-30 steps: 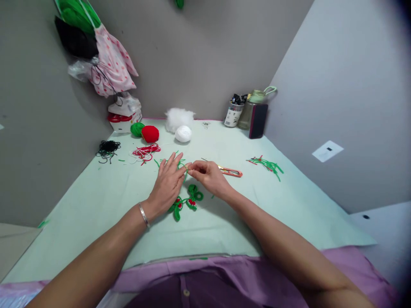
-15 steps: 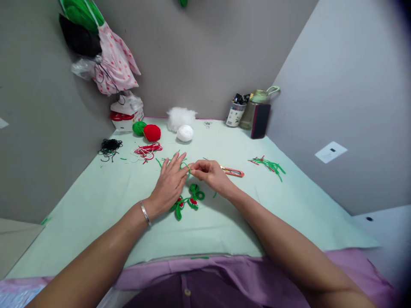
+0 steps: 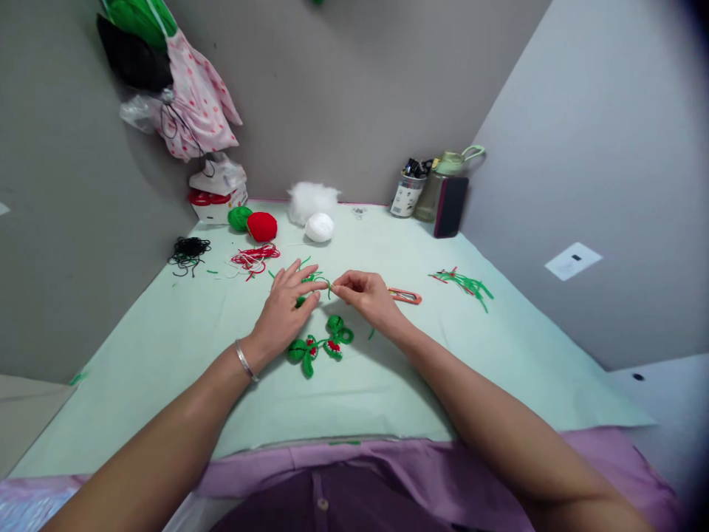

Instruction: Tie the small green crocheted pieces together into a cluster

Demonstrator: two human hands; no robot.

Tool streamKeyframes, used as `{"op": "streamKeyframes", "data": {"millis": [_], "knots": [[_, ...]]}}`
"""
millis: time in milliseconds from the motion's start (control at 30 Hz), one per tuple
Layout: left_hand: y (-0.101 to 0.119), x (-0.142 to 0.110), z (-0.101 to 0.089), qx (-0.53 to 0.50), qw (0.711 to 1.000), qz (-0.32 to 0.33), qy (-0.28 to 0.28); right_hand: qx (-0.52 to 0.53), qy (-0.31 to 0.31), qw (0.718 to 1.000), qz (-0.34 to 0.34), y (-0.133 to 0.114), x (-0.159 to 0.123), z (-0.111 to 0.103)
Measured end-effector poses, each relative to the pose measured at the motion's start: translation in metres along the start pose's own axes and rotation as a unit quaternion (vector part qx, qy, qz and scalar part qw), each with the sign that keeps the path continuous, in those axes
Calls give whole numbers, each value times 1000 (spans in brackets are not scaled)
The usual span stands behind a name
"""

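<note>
My left hand [image 3: 285, 307] hovers over the pale green table cover [image 3: 166, 355], thumb and forefinger pinched on a small green crochet piece [image 3: 310, 284], the other fingers spread. My right hand [image 3: 368, 295] is closed in a pinch right beside it, its fingertips on a strand of green yarn coming off that piece. Just in front of my hands lies a finished green and red crochet piece [image 3: 321, 346]. Orange-handled scissors [image 3: 405, 296] lie on the cover behind my right hand.
Green [image 3: 239, 219], red [image 3: 261, 226] and white [image 3: 319, 227] yarn balls and white stuffing [image 3: 313, 199] sit at the back. Red-white scraps [image 3: 253, 259], a black tangle [image 3: 188, 251] and green offcuts [image 3: 464, 283] lie about. A cup [image 3: 404, 193], bottle [image 3: 437, 185] and phone [image 3: 448, 207] stand back right.
My left hand has drawn back to the left, uncovering more of the finished crochet piece. The pinch between both hands has lifted slightly with the green yarn.
</note>
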State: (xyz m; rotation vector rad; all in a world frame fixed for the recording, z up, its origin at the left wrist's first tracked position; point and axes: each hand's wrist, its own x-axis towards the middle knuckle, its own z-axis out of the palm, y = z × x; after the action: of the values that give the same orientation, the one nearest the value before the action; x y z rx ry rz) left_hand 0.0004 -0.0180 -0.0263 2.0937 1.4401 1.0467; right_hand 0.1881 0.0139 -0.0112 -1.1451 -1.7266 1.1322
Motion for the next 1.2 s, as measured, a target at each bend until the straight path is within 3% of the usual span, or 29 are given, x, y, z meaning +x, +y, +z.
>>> {"op": "streamKeyframes", "data": {"millis": [133,267,467,900,1067,1200], "knots": [[1,3,-6,-129,987,-85,34,-44,21,998,-35,-7,-7,7],[3,4,-7,-219,967,-129,27,-88,31,994,-63,-8,-11,12],[4,3,-5,-286,947,-145,17,-115,47,987,-103,-3,-12,15],[6,3,-5,-330,929,-166,-1,-205,57,965,-155,-5,-15,14],[7,2,-5,-336,923,-184,37,-198,87,968,-123,-3,-10,9],[8,3,-7,-407,894,-185,30,-173,81,976,-106,-6,-9,7]]}}
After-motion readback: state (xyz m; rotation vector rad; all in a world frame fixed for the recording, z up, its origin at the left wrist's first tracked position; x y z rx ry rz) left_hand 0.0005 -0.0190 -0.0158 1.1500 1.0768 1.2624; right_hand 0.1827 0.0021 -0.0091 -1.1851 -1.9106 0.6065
